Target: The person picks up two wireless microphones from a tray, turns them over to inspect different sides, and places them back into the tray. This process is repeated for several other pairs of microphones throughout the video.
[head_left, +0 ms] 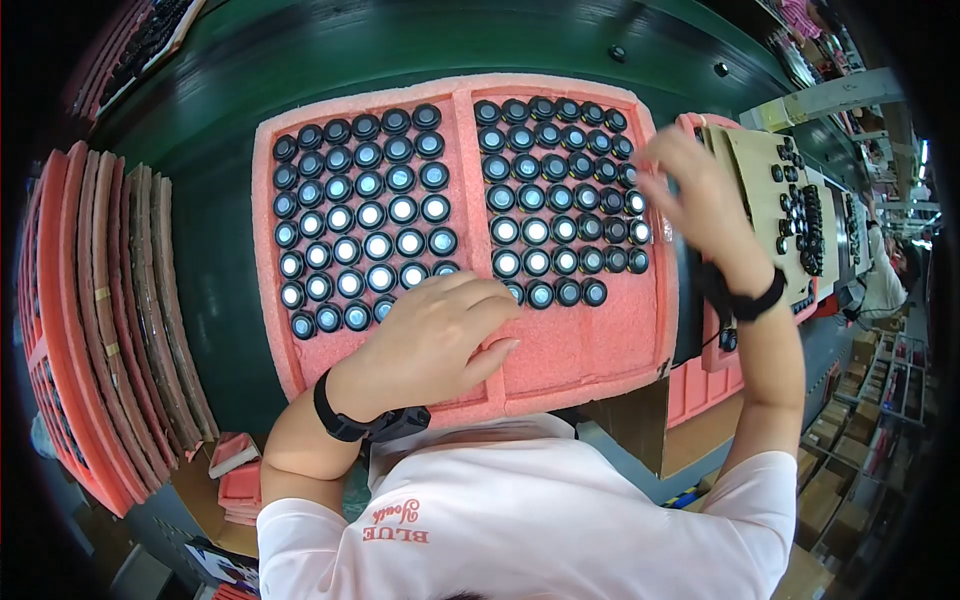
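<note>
A pink foam tray with two compartments lies before me. Rows of small black round pieces with shiny, pale-reflecting tops stand in its left compartment, and more such pieces fill most of the right one. My left hand rests over the lower part of the left compartment, fingers bent and reaching across the divider; index finger and thumb are apart. It hides some pieces. Slightly blurred, my right hand hovers at the tray's right rim, its fingers spread beside the outermost column. I see nothing held in either hand.
Under the tray runs a dark green surface, with two loose black pieces beyond it. Pink foam trays stand stacked at left. At right, brown boards carry more black pieces. A cardboard box stands below the tray's near right corner.
</note>
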Motion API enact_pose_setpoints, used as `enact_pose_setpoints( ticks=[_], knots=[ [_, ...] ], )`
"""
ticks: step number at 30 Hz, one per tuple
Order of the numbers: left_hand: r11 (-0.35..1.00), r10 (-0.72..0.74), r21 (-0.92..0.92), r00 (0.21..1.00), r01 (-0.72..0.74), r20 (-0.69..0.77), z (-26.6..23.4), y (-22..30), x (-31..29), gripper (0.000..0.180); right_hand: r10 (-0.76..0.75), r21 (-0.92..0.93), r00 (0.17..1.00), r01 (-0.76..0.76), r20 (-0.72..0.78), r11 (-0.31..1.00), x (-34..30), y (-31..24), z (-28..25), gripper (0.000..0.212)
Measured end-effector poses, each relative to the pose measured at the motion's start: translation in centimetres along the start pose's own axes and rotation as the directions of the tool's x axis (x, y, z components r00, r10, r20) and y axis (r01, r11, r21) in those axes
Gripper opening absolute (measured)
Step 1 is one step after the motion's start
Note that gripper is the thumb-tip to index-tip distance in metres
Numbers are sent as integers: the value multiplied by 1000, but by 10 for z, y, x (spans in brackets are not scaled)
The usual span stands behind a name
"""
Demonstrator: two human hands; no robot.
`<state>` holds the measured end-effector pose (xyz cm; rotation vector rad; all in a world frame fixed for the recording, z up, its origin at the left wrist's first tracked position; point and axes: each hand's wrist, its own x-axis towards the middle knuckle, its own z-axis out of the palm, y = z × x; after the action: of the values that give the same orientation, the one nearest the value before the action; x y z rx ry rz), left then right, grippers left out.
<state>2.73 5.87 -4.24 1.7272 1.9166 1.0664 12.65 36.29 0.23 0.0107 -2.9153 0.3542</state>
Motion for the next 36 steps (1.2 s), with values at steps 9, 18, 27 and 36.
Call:
enact_pose_setpoints(
  ticks=[9,18,27,36],
  knots=[
    [998,45,-44,993,-50,-107,-2,-3,3,20,51,-241,998,-60,-41,969,108,158,38,20],
    [997,44,-54,990,-51,-132,-4,-7,3,18,350,-55,930,-346,110,937,154,191,72,29],
    [994,71,-70,973,-88,-222,-7,-6,2,19,290,460,954,-293,80,838,103,63,28,26],
    [968,-55,-245,901,-59,-430,-18,-1,-6,11,-77,923,997,34,-5,384,-2,-133,18,23]
  ],
)
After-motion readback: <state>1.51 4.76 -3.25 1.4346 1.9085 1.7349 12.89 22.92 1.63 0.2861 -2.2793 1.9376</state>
